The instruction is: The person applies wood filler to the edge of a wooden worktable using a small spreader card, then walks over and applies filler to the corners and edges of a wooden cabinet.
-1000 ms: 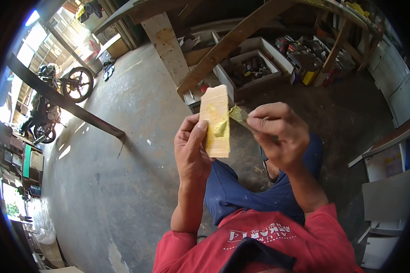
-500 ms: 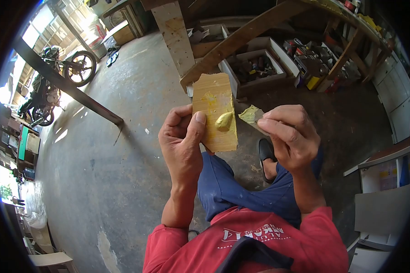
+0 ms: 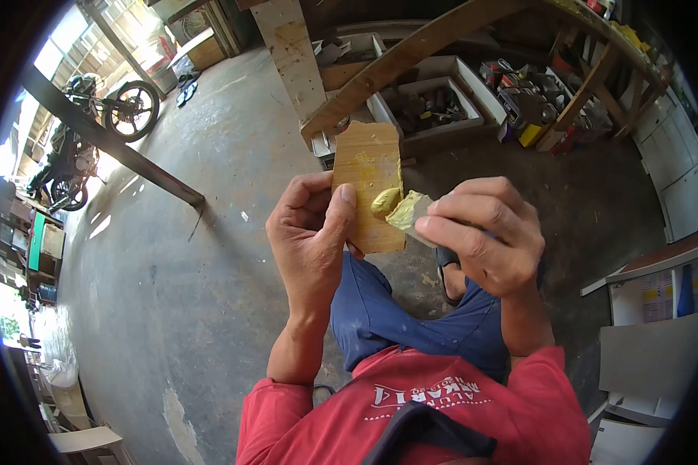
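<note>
My left hand (image 3: 312,225) is closed on a piece of cardboard (image 3: 368,159), thumb across its face and fingers behind. Yellow smears and a rounded lump of yellow putty (image 3: 385,203) lie on the cardboard near its right edge. Between the thumb and fingers of my right hand (image 3: 490,232) is a small flat scraper (image 3: 420,217), its tip coated with the same yellow putty. That coated tip meets or overlaps the cardboard's right edge beside the lump; whether it presses on the surface I cannot tell.
A wooden workbench leg (image 3: 291,58) and a slanted brace (image 3: 411,66) stand ahead. Under the bench are drawers (image 3: 434,116) of loose tools and boxes. A slanted post (image 3: 124,143) and a motorcycle (image 3: 74,147) are at left, cabinet parts (image 3: 651,356) at right.
My right hand has moved left, bringing the scraper's putty-coated tip from a gap beside the cardboard to its right edge by the lump. My left hand still holds the cardboard.
</note>
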Demonstrator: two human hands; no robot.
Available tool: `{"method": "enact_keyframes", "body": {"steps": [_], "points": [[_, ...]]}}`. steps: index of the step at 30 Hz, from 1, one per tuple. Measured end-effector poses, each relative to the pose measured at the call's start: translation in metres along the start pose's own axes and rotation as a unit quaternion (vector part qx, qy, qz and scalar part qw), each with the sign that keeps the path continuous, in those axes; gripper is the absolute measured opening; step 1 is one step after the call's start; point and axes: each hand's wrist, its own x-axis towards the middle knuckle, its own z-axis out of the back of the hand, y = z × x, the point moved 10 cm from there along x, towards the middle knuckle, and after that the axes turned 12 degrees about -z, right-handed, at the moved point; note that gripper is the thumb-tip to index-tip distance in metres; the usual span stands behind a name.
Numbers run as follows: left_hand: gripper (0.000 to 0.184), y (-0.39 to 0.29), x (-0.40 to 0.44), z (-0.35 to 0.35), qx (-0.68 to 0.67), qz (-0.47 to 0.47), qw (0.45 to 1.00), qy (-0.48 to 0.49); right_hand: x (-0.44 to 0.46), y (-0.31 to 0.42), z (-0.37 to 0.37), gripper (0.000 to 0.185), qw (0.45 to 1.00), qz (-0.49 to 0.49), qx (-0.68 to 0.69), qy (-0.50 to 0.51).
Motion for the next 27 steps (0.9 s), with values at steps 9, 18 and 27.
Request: {"method": "enact_keyframes", "body": {"steps": [9,18,27], "points": [[0.017,0.007,-0.002,0.002,0.005,0.021,1.0,0.018,-0.005,-0.014,-0.005,0.029,0.998,-0.02,0.0,0.056],[0.018,0.01,-0.004,0.006,0.019,0.021,0.999,0.024,-0.006,0.002,-0.021,0.03,0.994,-0.029,0.0,0.108],[0.017,0.05,-0.014,0.056,-0.047,-0.013,0.996,-0.074,0.011,-0.054,0.06,0.015,0.952,-0.203,0.144,-0.179]]}}
